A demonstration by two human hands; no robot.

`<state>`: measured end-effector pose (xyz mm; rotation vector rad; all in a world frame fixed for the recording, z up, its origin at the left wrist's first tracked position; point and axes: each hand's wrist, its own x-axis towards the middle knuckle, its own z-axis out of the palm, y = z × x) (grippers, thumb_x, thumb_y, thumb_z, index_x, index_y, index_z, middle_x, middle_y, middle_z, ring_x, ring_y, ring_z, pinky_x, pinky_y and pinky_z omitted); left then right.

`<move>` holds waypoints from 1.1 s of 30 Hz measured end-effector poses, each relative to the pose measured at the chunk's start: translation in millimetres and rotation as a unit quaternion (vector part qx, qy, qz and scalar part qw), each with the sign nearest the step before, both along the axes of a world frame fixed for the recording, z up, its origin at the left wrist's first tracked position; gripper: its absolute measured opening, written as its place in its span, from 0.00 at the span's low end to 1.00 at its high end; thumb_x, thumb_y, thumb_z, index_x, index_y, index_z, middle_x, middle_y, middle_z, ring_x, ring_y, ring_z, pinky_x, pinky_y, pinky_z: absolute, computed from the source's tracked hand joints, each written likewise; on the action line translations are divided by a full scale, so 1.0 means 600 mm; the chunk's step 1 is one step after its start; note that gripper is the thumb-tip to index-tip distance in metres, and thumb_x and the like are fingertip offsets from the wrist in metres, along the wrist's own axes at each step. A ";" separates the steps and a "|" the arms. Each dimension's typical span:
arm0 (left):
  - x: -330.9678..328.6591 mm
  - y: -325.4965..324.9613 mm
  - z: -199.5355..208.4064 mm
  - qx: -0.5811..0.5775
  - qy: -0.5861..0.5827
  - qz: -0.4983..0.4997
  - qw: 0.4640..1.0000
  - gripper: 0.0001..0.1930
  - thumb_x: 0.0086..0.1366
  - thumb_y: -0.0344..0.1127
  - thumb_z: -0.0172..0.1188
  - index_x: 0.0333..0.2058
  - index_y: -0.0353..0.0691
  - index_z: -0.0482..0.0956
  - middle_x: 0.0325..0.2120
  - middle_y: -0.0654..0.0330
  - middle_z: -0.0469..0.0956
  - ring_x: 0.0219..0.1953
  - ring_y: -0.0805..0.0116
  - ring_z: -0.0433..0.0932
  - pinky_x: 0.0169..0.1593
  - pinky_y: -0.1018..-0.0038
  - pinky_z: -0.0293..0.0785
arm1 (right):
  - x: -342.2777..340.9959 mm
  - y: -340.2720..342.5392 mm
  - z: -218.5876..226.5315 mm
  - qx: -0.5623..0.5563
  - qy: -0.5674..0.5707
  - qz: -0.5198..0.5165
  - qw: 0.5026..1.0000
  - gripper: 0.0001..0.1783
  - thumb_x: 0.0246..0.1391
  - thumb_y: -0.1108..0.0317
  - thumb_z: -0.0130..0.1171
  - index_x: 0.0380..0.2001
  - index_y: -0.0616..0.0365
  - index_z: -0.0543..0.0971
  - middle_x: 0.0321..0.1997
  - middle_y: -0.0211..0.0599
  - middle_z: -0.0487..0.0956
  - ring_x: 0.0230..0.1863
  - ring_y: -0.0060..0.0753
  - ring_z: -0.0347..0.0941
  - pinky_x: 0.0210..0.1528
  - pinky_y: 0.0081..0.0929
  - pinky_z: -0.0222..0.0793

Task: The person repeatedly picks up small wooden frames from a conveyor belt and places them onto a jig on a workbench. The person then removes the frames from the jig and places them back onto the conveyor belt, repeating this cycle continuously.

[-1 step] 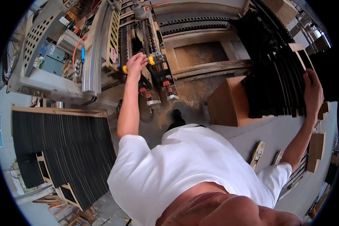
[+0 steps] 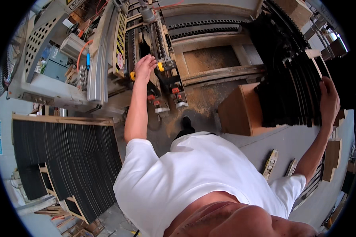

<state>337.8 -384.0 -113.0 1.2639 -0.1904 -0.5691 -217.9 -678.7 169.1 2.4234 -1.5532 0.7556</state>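
My left hand [image 2: 145, 68] reaches forward over the machine's clamp rails [image 2: 159, 37], between two yellow knobs [image 2: 160, 66]. Its fingers are bent and held together beside a narrow black strip [image 2: 144, 48]; whether they grip it is hidden. Far to the right, my right hand [image 2: 330, 98] is closed at the near end of a black frame with a pale wooden edge [image 2: 313, 53]. This frame stands at the outer side of a row of upright black panels [image 2: 292, 94]. Under the row is a brown box-like block [image 2: 237, 112].
A large stack of black panels [image 2: 63, 154] stands at the left, with pale frames at its near side. Red-capped clamps [image 2: 175, 91] jut toward me. Sawdust [image 2: 211, 57] lies in the machine bed and on the floor. A pale wooden piece [image 2: 270, 164] lies at the right.
The view has shifted slightly, so the machine and panels appear a little lower. Both hands keep to the same places.
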 end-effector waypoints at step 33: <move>0.118 -0.042 -0.080 -0.231 0.249 0.084 0.937 0.15 0.64 0.36 0.58 0.50 0.44 0.74 0.41 0.66 0.75 0.47 0.67 0.72 0.53 0.62 0.68 | 0.849 0.102 -0.275 0.091 -0.097 0.610 0.782 0.06 0.45 0.70 0.62 0.30 0.56 0.80 0.31 0.34 0.80 0.34 0.42 0.73 0.41 0.36 0.68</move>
